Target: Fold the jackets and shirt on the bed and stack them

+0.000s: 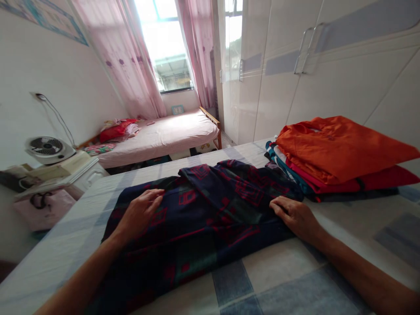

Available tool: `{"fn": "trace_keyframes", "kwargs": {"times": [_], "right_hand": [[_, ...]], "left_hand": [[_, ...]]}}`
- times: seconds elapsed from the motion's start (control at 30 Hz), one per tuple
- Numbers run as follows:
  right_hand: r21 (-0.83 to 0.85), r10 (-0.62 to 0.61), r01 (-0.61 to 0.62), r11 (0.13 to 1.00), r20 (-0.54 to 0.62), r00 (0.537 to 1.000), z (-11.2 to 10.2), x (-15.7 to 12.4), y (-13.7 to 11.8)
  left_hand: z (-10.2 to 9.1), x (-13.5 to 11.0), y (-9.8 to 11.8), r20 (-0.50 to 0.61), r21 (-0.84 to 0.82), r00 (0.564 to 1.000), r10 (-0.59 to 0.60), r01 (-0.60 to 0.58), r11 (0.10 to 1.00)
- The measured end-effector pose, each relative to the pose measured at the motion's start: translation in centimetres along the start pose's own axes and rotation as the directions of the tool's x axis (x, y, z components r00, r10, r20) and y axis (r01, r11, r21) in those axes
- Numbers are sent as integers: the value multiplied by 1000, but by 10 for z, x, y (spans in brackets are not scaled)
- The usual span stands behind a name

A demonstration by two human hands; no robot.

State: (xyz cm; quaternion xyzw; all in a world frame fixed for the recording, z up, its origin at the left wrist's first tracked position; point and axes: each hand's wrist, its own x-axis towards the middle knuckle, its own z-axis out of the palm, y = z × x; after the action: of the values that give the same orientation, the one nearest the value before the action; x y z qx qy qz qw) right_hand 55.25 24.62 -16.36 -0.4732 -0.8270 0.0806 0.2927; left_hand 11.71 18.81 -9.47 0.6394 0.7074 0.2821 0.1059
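Observation:
A dark navy garment [197,218] with red and green square patterns lies spread on the bed in front of me. Its upper layer is rumpled and partly folded over; which kind of garment it is, I cannot make out. My left hand [141,214] rests on its left part, fingers stretched out over the cloth. At the right side, my right hand [293,214] has its fingers curled and pressed together on the garment's edge. Just beyond that hand sits a stack of folded clothes, topped by an orange shirt [328,148] above red and teal layers.
The bed carries a blue-and-white checked sheet [269,280]. White wardrobe doors [278,96] stand along the right. Past the bed are a smaller pink bed [170,135] and a curtained window. On the left, a fan [49,148] tops a cabinet beside a pink bag [46,210].

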Motion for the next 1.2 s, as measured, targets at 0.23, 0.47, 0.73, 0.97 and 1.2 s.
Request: {"fn": "trace_keyframes", "kwargs": {"times": [0.23,0.47,0.73,0.97,1.2], "right_hand": [[56,-1,1,998,7,1000,0,0,1],[65,29,-32,997,44,999,-2,1,-1],[26,55,-56,998,38,998,2,0,2],[-60,15,-14,998,15,1000,7,-3,6],[-121,-99,90,989,-65,993,5,-6,3]], "left_hand": [[74,112,39,110,-202,960,-258,276,940],[93,136,62,-88,-475,951,-296,221,852],[-2,43,50,-97,-944,994,-47,-77,321],[-16,-36,-22,-24,-584,858,-513,404,704],[7,-116,15,28,297,1000,-11,3,955]]}}
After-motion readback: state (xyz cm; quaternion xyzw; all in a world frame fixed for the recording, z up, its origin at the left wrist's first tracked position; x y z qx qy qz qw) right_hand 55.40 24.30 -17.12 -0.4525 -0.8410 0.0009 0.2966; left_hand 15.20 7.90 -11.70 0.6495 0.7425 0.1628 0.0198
